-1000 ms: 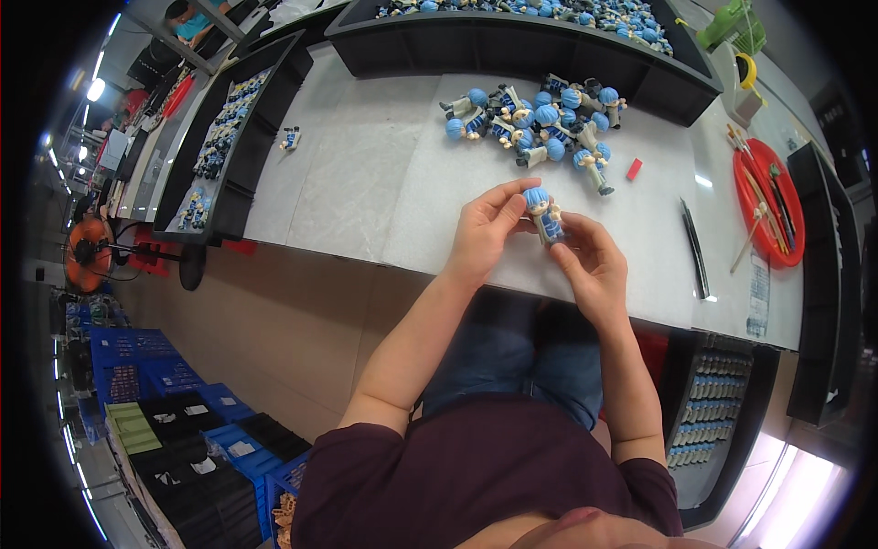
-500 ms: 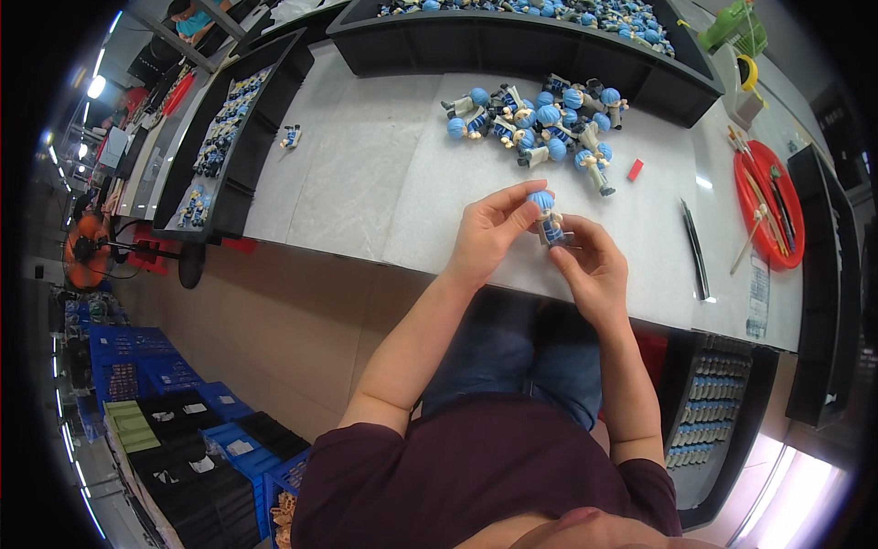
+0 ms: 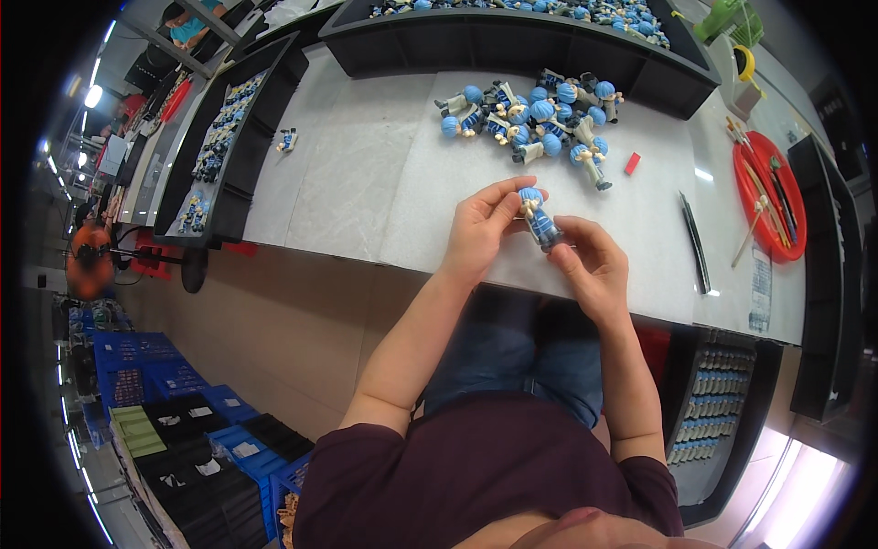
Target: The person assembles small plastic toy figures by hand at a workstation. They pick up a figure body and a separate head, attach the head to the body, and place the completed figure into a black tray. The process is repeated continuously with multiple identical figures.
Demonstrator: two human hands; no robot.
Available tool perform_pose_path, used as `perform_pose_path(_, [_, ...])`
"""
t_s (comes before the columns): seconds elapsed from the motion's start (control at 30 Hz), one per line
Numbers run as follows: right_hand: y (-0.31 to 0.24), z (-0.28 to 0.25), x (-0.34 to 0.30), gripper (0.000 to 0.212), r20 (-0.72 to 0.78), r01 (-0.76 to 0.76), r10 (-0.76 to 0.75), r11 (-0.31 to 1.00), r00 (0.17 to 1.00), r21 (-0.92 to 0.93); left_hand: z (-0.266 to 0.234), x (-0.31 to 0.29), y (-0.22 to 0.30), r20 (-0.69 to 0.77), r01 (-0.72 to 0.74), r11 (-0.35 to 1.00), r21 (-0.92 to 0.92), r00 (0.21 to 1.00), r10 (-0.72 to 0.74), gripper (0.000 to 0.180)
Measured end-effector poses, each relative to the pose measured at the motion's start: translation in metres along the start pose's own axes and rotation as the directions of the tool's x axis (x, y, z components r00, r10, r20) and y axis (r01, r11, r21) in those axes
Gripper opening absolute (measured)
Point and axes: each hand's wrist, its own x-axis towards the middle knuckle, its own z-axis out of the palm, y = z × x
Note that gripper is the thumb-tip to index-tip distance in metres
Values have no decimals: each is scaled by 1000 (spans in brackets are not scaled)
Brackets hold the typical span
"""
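Figurine: blue hair, blue-and-white outfit; tilted, held over worktable nr front edge. I've L hand pinching head, R hand pinching lower end, fingers curled, thumbs opp.

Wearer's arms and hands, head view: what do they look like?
Short, dark-purple sleeves end near the elbows, leaving the forearms bare. Left hand and right hand are both ungloved; no watch, bracelet or cable shows.
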Motion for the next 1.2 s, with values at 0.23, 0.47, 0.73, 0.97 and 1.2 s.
perform_pose_path(0.23, [0,-2,0,25,9,-31,31,1000,999,7,0,0,-1,-26,12,1000,1,1000,-11,27])
perform_pose_path(0.47, [-1,1,1,27,-5,-3,3,999,1000,-34,2,0,-2,-77,1,1000,-18,997,-2,27])
perform_pose_path(0.73, [2,0,1,32,-5,-54,54,998,999,-17,2,0,-2,-89,19,999,-46,996,-23,26])
perform_pose_path(0.97, [1,1,1,31,-1,-34,34,999,999,-20,2,0,0,-77,3,999,-54,997,-7,26])
perform_pose_path(1.2, [1,1,3,25,-4,-48,48,998,999,36,-3,-1,-4,-21,-69,997,-24,997,69,27])
